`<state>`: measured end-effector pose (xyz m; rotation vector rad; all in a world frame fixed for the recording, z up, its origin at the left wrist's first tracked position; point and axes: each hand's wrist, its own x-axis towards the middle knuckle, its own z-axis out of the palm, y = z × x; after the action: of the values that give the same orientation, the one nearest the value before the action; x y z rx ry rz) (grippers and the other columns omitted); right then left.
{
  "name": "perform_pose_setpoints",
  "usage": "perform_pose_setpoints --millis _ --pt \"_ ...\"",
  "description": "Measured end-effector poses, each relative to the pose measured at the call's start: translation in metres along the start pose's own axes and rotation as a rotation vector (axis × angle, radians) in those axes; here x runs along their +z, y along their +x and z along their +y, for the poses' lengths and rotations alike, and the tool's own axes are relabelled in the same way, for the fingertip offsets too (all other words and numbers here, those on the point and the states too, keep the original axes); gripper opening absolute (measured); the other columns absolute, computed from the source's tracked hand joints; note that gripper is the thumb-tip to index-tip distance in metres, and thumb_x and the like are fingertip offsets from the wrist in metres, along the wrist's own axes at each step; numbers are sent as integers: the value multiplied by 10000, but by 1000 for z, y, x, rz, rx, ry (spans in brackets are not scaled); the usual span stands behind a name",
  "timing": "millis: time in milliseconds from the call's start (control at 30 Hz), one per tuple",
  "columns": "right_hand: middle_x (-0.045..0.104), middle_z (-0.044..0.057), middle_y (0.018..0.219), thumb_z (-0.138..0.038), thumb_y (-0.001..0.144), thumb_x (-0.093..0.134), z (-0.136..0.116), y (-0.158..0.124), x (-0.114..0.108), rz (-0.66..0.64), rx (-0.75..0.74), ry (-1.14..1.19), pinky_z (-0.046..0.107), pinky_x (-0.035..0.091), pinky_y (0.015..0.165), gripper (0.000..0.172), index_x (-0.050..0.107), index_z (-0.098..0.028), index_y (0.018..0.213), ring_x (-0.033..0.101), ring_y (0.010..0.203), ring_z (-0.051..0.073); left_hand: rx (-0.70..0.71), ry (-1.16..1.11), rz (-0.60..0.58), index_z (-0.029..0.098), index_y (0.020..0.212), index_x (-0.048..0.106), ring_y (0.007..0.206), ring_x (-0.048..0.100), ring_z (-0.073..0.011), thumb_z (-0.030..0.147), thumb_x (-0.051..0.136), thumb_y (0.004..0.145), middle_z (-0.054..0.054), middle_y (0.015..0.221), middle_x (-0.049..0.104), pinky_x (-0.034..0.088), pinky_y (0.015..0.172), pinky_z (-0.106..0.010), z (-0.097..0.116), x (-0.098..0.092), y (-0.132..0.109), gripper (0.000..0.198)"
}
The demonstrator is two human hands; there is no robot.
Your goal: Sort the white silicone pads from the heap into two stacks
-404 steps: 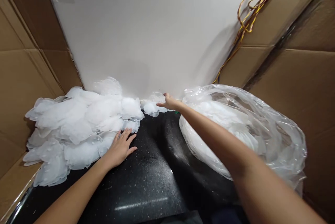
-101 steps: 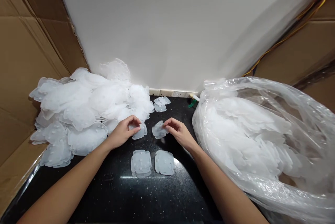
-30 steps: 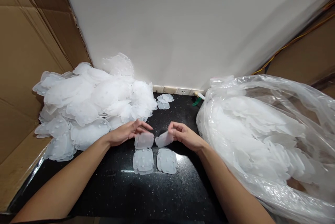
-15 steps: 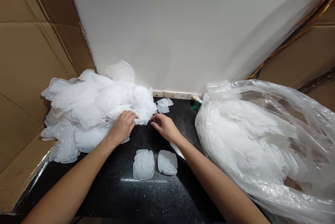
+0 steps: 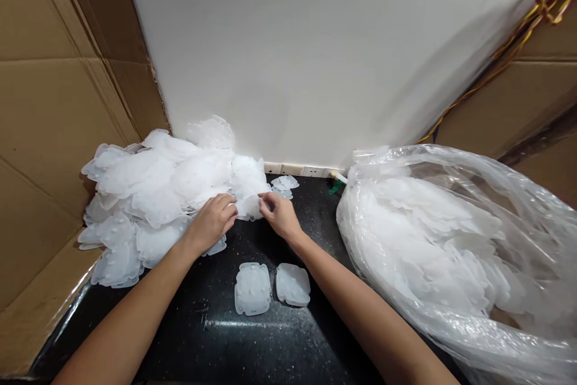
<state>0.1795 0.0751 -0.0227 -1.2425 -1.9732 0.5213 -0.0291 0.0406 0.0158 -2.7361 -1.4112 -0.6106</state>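
Observation:
A large heap of thin, translucent white plastic pieces (image 5: pixel 166 175) with small raised bumps spreads over the left side of the black tabletop. At its front right edge, my right hand (image 5: pixel 282 215) pinches the rim of one white plastic piece (image 5: pixel 249 205) between thumb and fingers. Opposite it, my left hand (image 5: pixel 214 220) has its fingers curled at the left side of that piece; its fingertips are partly hidden. Nearer to me, a left stack of white pieces (image 5: pixel 253 290) and a right stack (image 5: pixel 293 285) lie side by side, a small gap between them.
A clear plastic bag (image 5: pixel 360 223) full of similar white pieces stands open at the right. A few loose pieces (image 5: pixel 285 183) lie behind my right hand. Power sockets (image 5: pixel 292 169) line the wall's foot. Cardboard (image 5: pixel 45 133) borders the left; twisted wires (image 5: pixel 478 81) hang at the right.
My right hand has moved slightly left and closed on the edge of a piece at the heap. My left hand's fingers have curled in. The camera view has tilted a little.

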Motion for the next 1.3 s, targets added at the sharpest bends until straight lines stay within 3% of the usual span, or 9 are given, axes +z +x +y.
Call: perform_pose_setpoints --millis 67,133,200,300,467,567,767,900,1300 --pt "715 75 915 -320 900 486 9 -17 -11 64 166 277 301 493 717 178 589 -182 855 654 781 183 -16 -104 116 201 881 652 1048 592 -277 202 480 930 -112 1124 668 467 898 -434 11 -3 1 178" --pt "684 8 754 -349 796 624 17 -34 -21 61 390 684 273 476 624 176 586 -197 875 619 657 158 -78 -308 134 208 890 654 998 622 -252 270 477 946 -93 1102 684 485 866 -390 21 -2 2 195" --pt "684 -12 749 -304 689 725 23 -48 -28 13 574 1005 261 481 608 267 608 -206 908 611 635 143 -180 -569 30 211 909 635 943 650 -225 342 462 951 -73 1085 689 502 821 -345 28 3 3 221" --pt "712 5 817 -213 631 771 29 -62 -34 1 718 1214 263 514 650 274 654 -198 879 629 665 131 -321 -825 -128 202 883 619 871 657 -217 439 441 938 -61 987 695 502 782 -336 29 16 5 301" --pt "730 33 827 -287 754 755 36 -65 -38 37 775 1388 330 565 732 184 690 -187 895 686 753 174 -371 -878 -111 196 896 625 968 620 -248 371 652 763 -66 999 649 486 833 -362 24 36 6 221" --pt "746 75 885 -417 870 651 39 -65 -41 -27 796 1463 391 566 821 256 695 -168 914 711 849 217 -500 -1023 -149 203 1060 606 1035 624 -264 373 710 707 -90 1124 646 489 858 -382 24 37 6 405" --pt "751 116 941 -451 966 492 46 -66 -40 -65 800 1482 370 551 862 377 696 -135 945 714 892 209 -697 -1292 -209 186 1024 637 970 672 -251 512 724 737 -87 1050 729 497 878 -381 27 34 9 444" --pt "752 108 967 -454 968 487 48 -67 -40 -91 782 1494 357 545 876 372 695 -146 965 712 901 197 -775 -1395 -213 190 995 652 973 685 -220 456 747 756 -64 1003 742 504 919 -358 27 32 10 370" --pt "754 92 1004 -395 905 614 42 -69 -46 -128 799 1393 329 532 909 275 727 -153 973 715 900 181 -875 -1584 -194 161 1000 657 916 716 -232 419 542 938 -122 951 742 550 880 -395 26 29 11 289"
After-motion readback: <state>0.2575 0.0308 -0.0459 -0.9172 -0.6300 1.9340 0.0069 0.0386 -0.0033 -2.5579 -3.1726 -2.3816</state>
